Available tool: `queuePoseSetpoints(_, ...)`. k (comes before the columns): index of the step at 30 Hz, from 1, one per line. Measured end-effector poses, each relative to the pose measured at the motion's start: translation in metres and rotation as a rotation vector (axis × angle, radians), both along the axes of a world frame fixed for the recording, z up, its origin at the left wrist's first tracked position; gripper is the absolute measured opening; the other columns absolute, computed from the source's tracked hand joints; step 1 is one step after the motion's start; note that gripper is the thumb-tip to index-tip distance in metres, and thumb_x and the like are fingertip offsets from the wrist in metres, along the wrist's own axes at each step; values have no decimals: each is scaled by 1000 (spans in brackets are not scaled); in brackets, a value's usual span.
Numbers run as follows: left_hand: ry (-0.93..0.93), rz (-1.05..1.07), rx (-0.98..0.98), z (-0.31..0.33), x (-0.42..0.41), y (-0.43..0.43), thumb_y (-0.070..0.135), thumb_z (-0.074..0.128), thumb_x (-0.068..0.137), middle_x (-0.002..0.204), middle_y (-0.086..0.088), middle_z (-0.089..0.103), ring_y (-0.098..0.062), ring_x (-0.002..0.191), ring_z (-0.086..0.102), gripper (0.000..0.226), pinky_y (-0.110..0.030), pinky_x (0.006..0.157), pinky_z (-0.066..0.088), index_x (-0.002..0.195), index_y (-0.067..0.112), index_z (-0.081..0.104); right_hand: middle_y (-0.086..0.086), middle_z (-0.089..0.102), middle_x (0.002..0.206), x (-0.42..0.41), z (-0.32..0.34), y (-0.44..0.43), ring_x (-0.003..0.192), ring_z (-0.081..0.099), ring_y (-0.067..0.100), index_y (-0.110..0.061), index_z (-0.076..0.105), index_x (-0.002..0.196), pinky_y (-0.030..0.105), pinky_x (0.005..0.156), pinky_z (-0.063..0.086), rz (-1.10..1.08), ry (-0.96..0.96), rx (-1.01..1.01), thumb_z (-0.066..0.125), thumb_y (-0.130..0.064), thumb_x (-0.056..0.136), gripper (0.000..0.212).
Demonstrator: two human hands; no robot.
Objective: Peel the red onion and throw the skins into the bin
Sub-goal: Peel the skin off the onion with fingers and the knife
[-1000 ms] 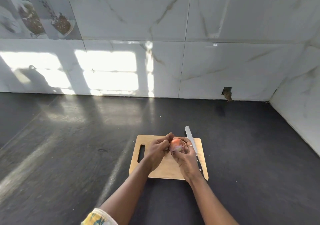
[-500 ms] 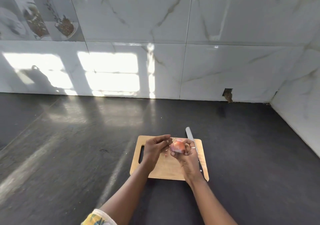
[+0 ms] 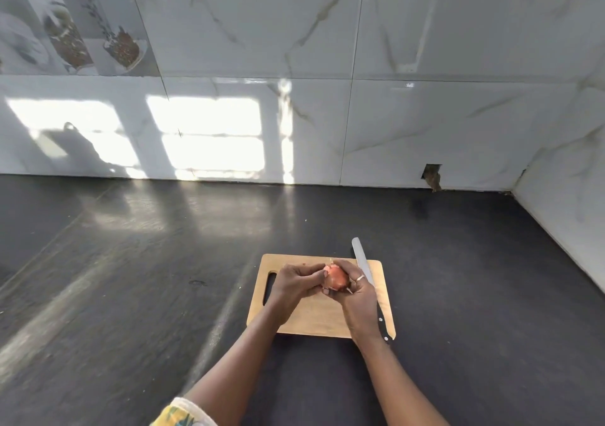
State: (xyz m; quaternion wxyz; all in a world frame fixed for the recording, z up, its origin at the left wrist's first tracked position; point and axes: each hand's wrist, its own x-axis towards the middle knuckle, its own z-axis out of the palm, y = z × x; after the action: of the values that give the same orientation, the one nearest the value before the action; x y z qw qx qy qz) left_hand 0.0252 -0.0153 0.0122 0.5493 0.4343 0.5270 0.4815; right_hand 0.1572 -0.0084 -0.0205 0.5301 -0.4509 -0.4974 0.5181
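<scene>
Over the middle of the cutting board [image 3: 304, 319], toward six o'clock in our view, we hold the red onion [image 3: 335, 277] between both hands, raised a little above the wood. Our right hand [image 3: 358, 298] cups it from the three o'clock side, fingers curled round its back and base. Our left hand [image 3: 294, 286] comes in from nine o'clock with thumb and fingertips pressed against the onion's near face, seemingly pinching at a flap of skin, though the view is too small to show the flap itself. A knife [image 3: 363, 265] lies along the board's right edge, its blade tip pointing to twelve o'clock and overhanging the dark surface [image 3: 131, 278]; neither hand touches it.

We judge the peeling step to be in hand: the onion shows pale orange-pink, so some outer skin may be off already, but we cannot tell how much is left. No bin shows anywhere in view, and we see no clear pile of skins on the board. Next we need a firm nip on a loose edge and a pull around the curve, while the right hand turns the onion to offer a fresh side.
</scene>
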Motion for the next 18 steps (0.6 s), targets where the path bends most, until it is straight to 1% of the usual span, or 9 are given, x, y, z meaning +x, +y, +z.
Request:
queuePoseSetpoints(3, 46, 63, -3, -1, 0, 0, 9, 67, 82, 98, -13, 69, -9, 78, 65, 24, -26, 81, 56, 105, 4, 69, -2, 62, 118, 1, -1, -1, 111, 62, 17, -27, 67, 111, 31, 92, 53, 28, -62, 0, 84, -5, 64, 54)
queuePoseSetpoints(6, 83, 85, 16, -1, 2, 0, 9, 67, 80, 96, -13, 71, -7, 75, 63, 25, -29, 81, 54, 105, 4, 69, -2, 61, 124, -1, -4, -3, 114, 61, 16, -40, 66, 113, 39, 95, 52, 37, -84, -18, 87, -39, 56, 61)
queuePoseSetpoints(7, 90, 90, 18, -2, 2, 1, 9, 68, 80, 94, -12, 71, -7, 75, 63, 25, -29, 80, 54, 104, 4, 69, -2, 61, 123, -2, -5, -3, 115, 61, 16, -45, 65, 113, 40, 96, 51, 32, -101, -15, 85, -44, 55, 61)
queuePoseSetpoints(9, 109, 92, 30, -3, 2, 0, 9, 68, 80, 93, -11, 72, -10, 78, 63, 23, -34, 83, 54, 102, 6, 70, -2, 62, 121, -2, -6, -3, 112, 62, 16, -49, 61, 116, 39, 96, 51, 23, -138, 2, 84, -43, 55, 66)
queuePoseSetpoints(11, 150, 88, 48, -3, 1, 0, 9, 68, 79, 91, -10, 73, -10, 78, 62, 22, -37, 85, 53, 100, 8, 71, 0, 64, 118, -1, -5, -2, 109, 63, 15, -47, 59, 119, 37, 95, 52, 27, -117, 5, 87, -30, 56, 71)
queuePoseSetpoints(12, 182, 88, 60, -4, 1, 0, 8, 68, 79, 89, -7, 73, -6, 75, 61, 22, -34, 83, 53, 100, 9, 71, 0, 65, 118, 0, -5, -2, 109, 64, 14, -43, 59, 119, 36, 95, 52, 30, -101, 9, 88, -19, 59, 71)
queuePoseSetpoints(14, 289, 102, 90, -4, 2, 1, 7, 67, 78, 80, 2, 70, 7, 66, 55, 23, -18, 72, 49, 101, 9, 71, 0, 64, 118, 0, -6, -2, 110, 63, 14, -37, 59, 117, 36, 95, 52, 21, -90, 18, 86, -5, 61, 70)
queuePoseSetpoints(16, 411, 110, 129, -3, 4, 2, 8, 66, 77, 71, 8, 65, 12, 57, 47, 25, -9, 60, 39, 101, 10, 71, -1, 65, 117, 0, -7, -3, 109, 63, 13, -38, 60, 114, 37, 94, 52, 2, -111, 33, 86, -13, 57, 68)
queuePoseSetpoints(18, 500, 108, 159, -3, 6, 2, 7, 65, 76, 73, 9, 65, 13, 58, 47, 26, -9, 61, 39, 101, 11, 71, -2, 66, 114, -1, -7, -3, 107, 64, 14, -36, 61, 112, 37, 94, 53, -10, -115, 34, 83, -24, 53, 64)
